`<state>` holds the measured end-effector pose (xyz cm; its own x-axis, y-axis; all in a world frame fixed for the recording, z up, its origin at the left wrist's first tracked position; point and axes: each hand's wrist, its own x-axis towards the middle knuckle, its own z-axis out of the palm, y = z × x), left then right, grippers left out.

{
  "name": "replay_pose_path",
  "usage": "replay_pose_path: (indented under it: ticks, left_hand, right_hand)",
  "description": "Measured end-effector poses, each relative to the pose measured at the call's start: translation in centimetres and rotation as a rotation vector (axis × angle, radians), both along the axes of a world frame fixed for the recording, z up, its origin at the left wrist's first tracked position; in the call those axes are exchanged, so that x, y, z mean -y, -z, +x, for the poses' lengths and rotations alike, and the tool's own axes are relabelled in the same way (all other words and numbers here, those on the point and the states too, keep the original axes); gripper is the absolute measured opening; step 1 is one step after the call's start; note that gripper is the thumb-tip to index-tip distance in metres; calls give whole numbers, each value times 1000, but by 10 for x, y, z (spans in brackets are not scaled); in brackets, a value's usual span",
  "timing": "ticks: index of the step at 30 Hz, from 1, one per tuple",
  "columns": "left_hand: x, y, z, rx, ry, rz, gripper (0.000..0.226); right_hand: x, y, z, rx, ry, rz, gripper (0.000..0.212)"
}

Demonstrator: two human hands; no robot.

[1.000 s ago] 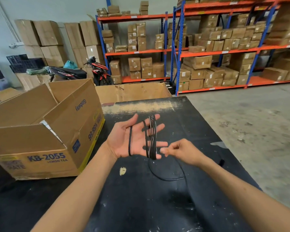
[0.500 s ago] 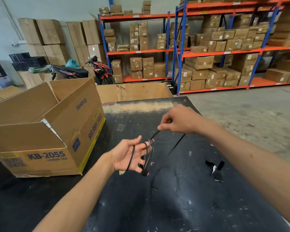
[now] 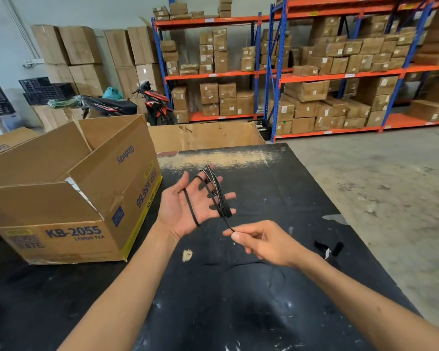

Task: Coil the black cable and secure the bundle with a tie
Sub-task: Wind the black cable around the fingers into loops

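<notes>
My left hand (image 3: 185, 211) is held palm up over the black table (image 3: 302, 198), fingers spread. The black cable (image 3: 219, 196) is wound in several loops around those fingers, and one strand crosses the palm. My right hand (image 3: 264, 243) sits just below and to the right of the left, pinching the free run of the cable between thumb and forefinger. A small black tie with a white tag (image 3: 327, 249) lies on the table to the right of my right wrist.
A large open cardboard box marked KB-2055 (image 3: 69, 198) stands on the table's left side. A flat cardboard sheet (image 3: 205, 135) leans behind the table. Shelving with boxes (image 3: 340, 72) and a parked motorbike (image 3: 152, 102) stand far behind. Concrete floor lies to the right.
My right hand has swung from above and beyond the left hand down to below it, carrying the cable around the fingers. My left hand has risen and opened out flat.
</notes>
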<state>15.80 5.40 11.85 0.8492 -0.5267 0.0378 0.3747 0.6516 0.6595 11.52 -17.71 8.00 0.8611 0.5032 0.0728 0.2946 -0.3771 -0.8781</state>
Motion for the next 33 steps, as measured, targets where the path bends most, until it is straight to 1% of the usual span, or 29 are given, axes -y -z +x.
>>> replay_pose_path:
  ticks: [3, 6, 8, 9, 11, 13, 15, 17, 20, 22, 25, 27, 29, 31, 33]
  left_hand:
    - [7, -10, -7, 36, 162, 1, 61]
    - [17, -19, -20, 41, 332, 29, 62]
    - [23, -21, -29, 47, 447, 90, 63]
    - [24, -20, -33, 44, 500, 134, 63]
    - [26, -14, -36, 19, 591, 248, 64]
    - [26, -3, -35, -14, 639, 359, 62]
    - [24, 10, -29, -36, 616, 413, 60]
    - [17, 19, -20, -66, 514, 392, 57]
    - [6, 21, -8, -100, 327, 297, 39]
    - [-1, 20, -1, -92, 216, 268, 35]
    - [-9, 19, 4, -64, 109, 146, 39]
    - [-13, 13, 5, -39, 60, 64, 38]
    - [-13, 4, 3, -31, 8, 5, 40]
    - [-11, -4, -1, -29, 16, -28, 44]
    - [-7, -11, -5, -28, 88, -18, 55]
  right_hand:
    - [9, -3, 9, -49, -23, 10, 26]
    - [20, -18, 23, -14, 8, -97, 20]
    - [28, -32, 36, 81, 26, -226, 18]
    - [31, -39, 42, 144, 29, -315, 22]
    - [34, -57, 54, 283, 71, -511, 42]
    - [36, -79, 64, 389, 135, -606, 43]
    - [36, -97, 71, 446, 176, -553, 47]
    - [33, -107, 72, 490, 188, -474, 47]
    - [23, -103, 59, 536, 172, -389, 32]
    - [14, -92, 45, 523, 155, -325, 26]
    - [3, -68, 23, 445, 116, -213, 22]
    - [-3, -51, 7, 312, 67, -94, 22]
    - [-7, -32, -7, 162, -4, -32, 24]
    - [-9, -16, -14, 80, -61, -43, 25]
    - [-9, -5, -15, 45, -85, -48, 25]
